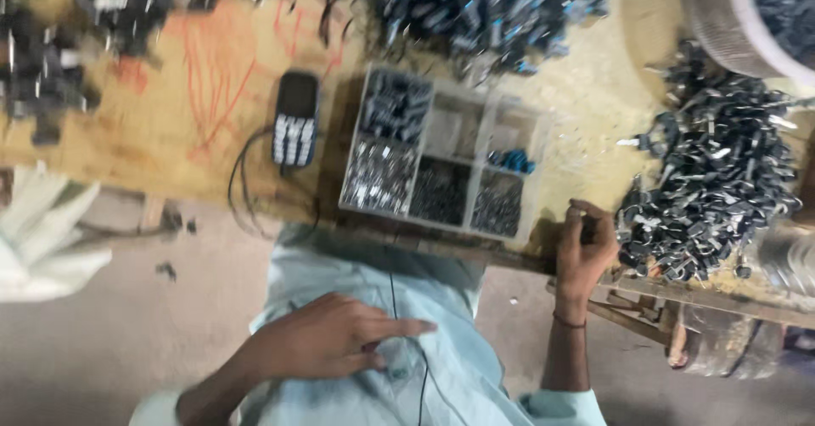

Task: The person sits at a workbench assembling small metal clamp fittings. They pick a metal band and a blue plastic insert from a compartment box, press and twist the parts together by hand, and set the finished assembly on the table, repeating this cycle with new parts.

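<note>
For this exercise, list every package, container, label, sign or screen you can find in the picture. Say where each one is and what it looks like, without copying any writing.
Mobile phone: on the wooden bench, left of the tray; dark, oblong, pale keypad, screen blurred.
Compartment tray: bench front edge, centre; rectangular, pale plastic, holding small metal parts.
Round tub: top right corner; whitish wall, dark parts inside.
No signs or labels can be made out.

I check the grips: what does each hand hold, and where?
Left hand lies flat on the shirt, holding nothing. Right hand: cannot tell.

Shiny metal clips, rough wooden bench
</note>
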`<state>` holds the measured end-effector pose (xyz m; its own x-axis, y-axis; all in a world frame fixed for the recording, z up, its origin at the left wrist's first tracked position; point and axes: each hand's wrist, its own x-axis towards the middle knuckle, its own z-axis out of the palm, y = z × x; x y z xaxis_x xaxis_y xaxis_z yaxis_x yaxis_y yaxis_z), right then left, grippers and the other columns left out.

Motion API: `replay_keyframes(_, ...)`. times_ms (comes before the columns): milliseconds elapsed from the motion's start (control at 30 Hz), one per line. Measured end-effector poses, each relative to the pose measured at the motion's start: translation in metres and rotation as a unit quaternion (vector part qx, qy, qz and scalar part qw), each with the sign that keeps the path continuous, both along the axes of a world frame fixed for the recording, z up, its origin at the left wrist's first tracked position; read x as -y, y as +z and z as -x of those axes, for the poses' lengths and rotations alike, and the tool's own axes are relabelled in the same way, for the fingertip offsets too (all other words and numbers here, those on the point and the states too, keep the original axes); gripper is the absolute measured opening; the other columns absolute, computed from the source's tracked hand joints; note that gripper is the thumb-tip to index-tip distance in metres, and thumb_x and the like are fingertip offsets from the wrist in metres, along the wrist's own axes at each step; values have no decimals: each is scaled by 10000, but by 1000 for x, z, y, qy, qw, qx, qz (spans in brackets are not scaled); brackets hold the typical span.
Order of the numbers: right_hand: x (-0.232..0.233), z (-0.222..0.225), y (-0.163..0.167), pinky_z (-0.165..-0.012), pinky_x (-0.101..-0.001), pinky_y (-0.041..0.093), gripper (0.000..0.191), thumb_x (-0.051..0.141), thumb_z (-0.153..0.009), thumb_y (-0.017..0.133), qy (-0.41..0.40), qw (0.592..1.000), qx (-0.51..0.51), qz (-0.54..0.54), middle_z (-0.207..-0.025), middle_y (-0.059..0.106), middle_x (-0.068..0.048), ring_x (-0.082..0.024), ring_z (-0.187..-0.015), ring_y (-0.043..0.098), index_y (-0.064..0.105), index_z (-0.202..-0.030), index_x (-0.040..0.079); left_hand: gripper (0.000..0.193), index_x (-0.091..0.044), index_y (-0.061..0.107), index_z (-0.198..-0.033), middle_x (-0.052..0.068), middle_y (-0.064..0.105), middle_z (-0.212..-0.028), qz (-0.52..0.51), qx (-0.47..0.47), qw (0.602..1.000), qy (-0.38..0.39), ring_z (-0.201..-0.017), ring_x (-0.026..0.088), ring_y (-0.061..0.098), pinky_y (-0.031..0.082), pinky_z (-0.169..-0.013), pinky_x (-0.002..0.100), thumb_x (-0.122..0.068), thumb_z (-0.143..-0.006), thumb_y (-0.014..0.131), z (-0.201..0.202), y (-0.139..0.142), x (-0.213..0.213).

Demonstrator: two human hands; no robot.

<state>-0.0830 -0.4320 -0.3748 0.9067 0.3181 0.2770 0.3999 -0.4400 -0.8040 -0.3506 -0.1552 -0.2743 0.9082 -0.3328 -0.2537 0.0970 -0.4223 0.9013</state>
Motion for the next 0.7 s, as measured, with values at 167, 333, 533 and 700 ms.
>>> replay_keyframes(167,2,5,1,-634,-212,327,106,44,-1090,625,21,997,-52,-57,-898,586,30,-25,-728,451,668,-1167,-16,171,-153,711,-1045,52,673,-868,69,147,986,50,-866,273,697,540,-721,420,-253,-906,719,6,-9,29)
replay_keyframes(333,0,18,2,-626,-218,314,90,41,-1107,624,22,994,-81,-73,-854,553,36,-30,-706,434,658,-1174,-9,228,-169,714,-1166,55,628,-872,62,219,971,72,-876,257,684,528,-720,420,-186,-941,685,7,2,34)
replay_keyframes(533,1,5,9,-579,-229,377,66,50,-1102,598,35,982,-146,-119,-857,579,28,-47,-666,480,626,-1153,20,459,-174,659,-1320,92,626,-843,-102,241,965,18,-790,269,671,560,-712,438,-50,-878,654,-13,5,19)
replay_keyframes(700,9,-23,24,-532,-222,355,45,39,-1122,606,45,965,-163,-200,-779,545,2,-66,-616,447,640,-1148,54,653,-111,575,-1524,117,621,-892,-312,144,927,148,-804,257,635,577,-740,395,140,-924,634,-8,5,-55)
